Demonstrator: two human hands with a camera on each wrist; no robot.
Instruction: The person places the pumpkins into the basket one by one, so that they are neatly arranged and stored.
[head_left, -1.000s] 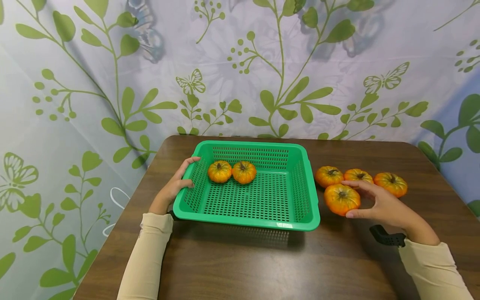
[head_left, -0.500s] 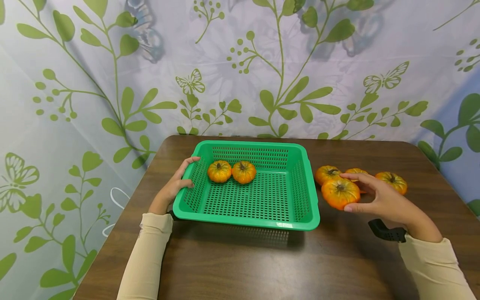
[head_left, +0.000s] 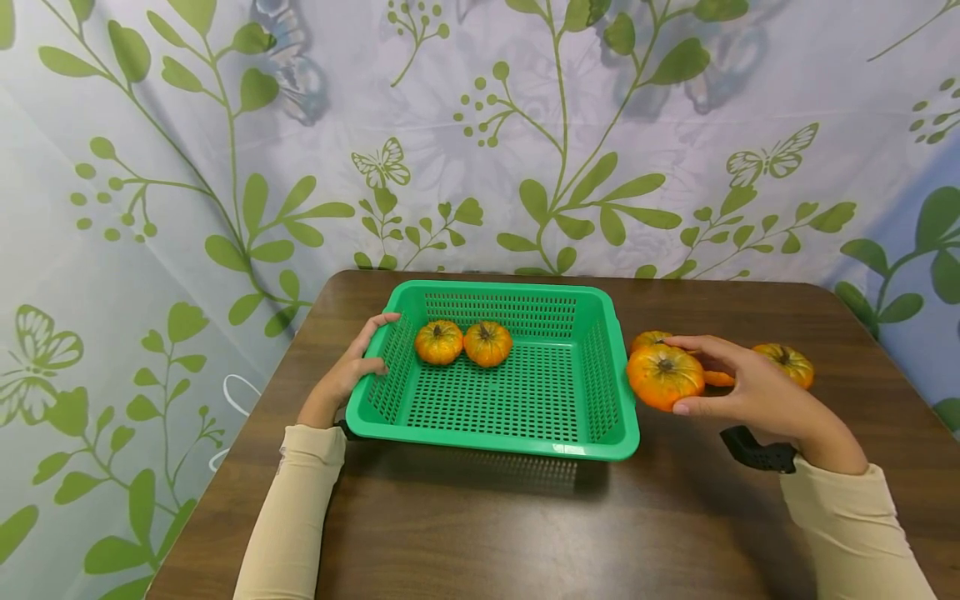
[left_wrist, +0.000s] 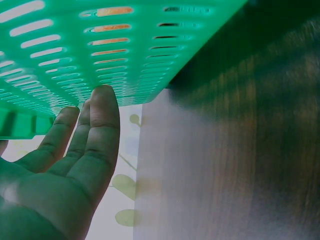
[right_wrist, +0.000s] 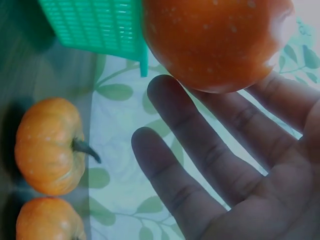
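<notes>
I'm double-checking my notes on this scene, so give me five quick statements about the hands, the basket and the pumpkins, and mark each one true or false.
1. The left hand grips the left side of the green basket. True.
2. The right hand holds a pumpkin in its fingers. True.
3. The green basket contains four pumpkins. False: two pumpkins sit in it.
4. The held pumpkin is inside the green basket. False: it is outside, to the right.
5. The table is white. False: the table is brown.
</notes>
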